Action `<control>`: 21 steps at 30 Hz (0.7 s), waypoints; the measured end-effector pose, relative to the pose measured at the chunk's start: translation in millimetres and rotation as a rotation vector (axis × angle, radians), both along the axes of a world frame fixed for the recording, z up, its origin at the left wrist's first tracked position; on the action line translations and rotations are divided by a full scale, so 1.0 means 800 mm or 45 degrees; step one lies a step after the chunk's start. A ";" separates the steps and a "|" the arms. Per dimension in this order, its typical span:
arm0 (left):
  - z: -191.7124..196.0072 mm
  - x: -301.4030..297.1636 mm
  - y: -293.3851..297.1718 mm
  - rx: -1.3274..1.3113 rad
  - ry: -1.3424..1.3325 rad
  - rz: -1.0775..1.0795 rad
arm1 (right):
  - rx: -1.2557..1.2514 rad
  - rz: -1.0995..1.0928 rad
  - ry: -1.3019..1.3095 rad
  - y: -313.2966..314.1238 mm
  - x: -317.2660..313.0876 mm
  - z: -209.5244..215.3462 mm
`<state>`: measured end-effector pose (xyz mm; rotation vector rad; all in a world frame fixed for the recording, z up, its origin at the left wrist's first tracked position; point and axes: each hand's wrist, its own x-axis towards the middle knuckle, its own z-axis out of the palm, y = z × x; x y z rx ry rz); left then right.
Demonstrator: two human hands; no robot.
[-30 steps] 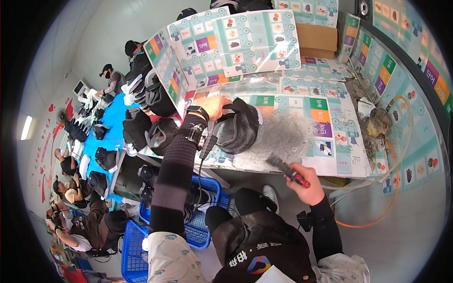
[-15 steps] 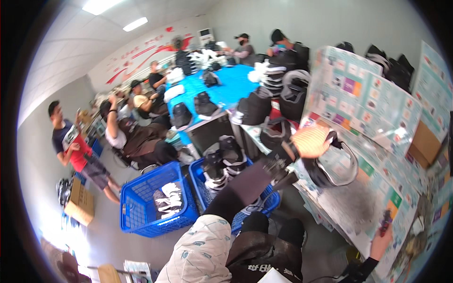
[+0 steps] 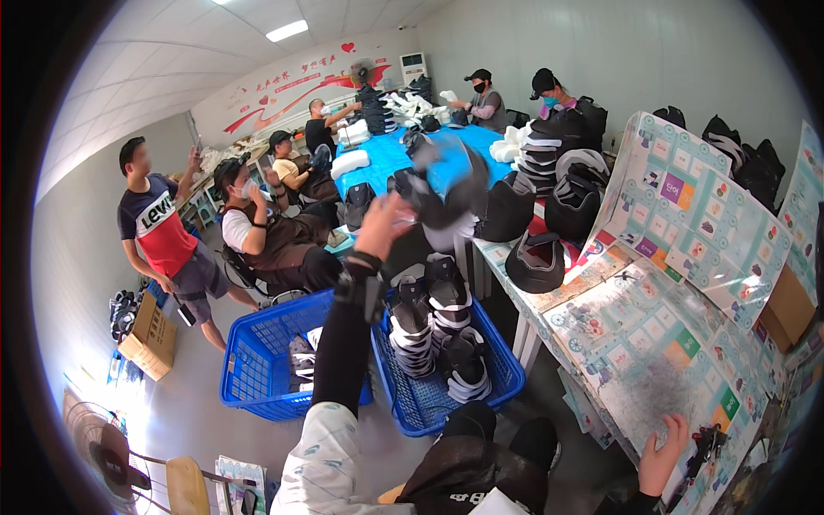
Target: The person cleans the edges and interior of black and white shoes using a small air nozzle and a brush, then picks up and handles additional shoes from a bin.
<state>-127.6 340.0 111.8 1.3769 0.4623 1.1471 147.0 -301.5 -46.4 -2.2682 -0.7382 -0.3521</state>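
the black shoe upper (image 3: 451,193), blurred, is up in the air in front of the person, above the two blue baskets (image 3: 266,360), and the left hand (image 3: 384,225) grips its near edge with closed fingers. one basket holds stacked black and white uppers (image 3: 438,335). the right hand (image 3: 663,446) rests low on the table (image 3: 652,343) covered with printed sheets, fingers spread, next to a small dark tool (image 3: 708,442); it holds nothing. a black cap-shaped piece (image 3: 536,262) lies on the table.
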 end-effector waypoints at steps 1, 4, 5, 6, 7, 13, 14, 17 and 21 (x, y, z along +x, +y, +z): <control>0.018 -0.005 0.021 -0.003 0.159 0.348 | 0.011 0.009 0.000 0.006 -0.008 0.001; -0.040 0.009 0.024 0.580 0.599 0.226 | 0.052 0.115 0.089 0.019 -0.025 0.004; -0.085 0.028 0.012 0.675 0.774 0.170 | 0.063 0.112 0.134 0.021 -0.030 0.002; -0.106 0.070 -0.052 0.673 0.716 0.023 | 0.058 0.053 0.173 0.010 -0.035 0.003; -0.114 0.084 -0.122 0.673 0.675 -0.088 | 0.051 0.030 0.174 0.007 -0.042 0.008; -0.282 0.113 -0.179 0.583 1.099 -0.524 | 0.051 0.134 0.173 0.002 -0.050 0.020; -0.298 0.117 -0.172 0.617 1.069 -0.479 | 0.040 0.150 0.142 0.001 -0.049 0.018; -0.276 0.135 -0.133 0.715 0.950 -0.124 | 0.082 0.142 0.160 0.008 -0.066 0.025; -0.183 0.201 -0.084 1.335 0.773 0.428 | 0.042 0.169 0.193 0.024 -0.075 0.024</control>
